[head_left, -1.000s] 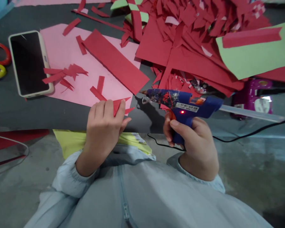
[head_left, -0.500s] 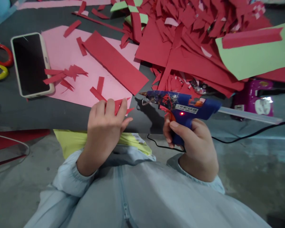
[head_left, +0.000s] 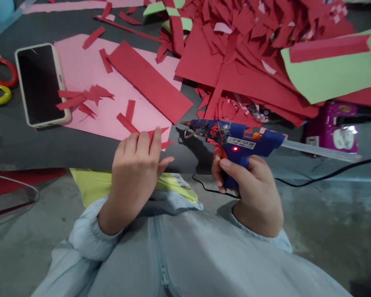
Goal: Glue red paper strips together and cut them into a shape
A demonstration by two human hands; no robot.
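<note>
My right hand [head_left: 250, 181] is wrapped round the handle of a blue hot glue gun [head_left: 245, 144]. Its red light is lit, its nozzle points left, and a clear glue stick [head_left: 321, 150] sticks out of the back. My left hand [head_left: 136, 169] lies palm down with fingers stretched over small cut red paper pieces [head_left: 153, 134] at the lower edge of a pink sheet [head_left: 105, 117]. The fingers partly hide those pieces. A wide red paper strip [head_left: 151, 82] and narrow strips lie on the pink sheet just beyond.
A phone [head_left: 40, 84] rests at the left, beside red-and-yellow scissor handles [head_left: 1, 84]. Red paper cuttings [head_left: 259, 24] are heaped at the back right, with a green sheet [head_left: 334, 74]. A purple device [head_left: 330, 128] stands at the right, near a black cord [head_left: 321, 177].
My left hand's fingers have straightened a little over the red pieces. The glue gun has shifted slightly, its back end tipping a bit lower. The rest looks the same.
</note>
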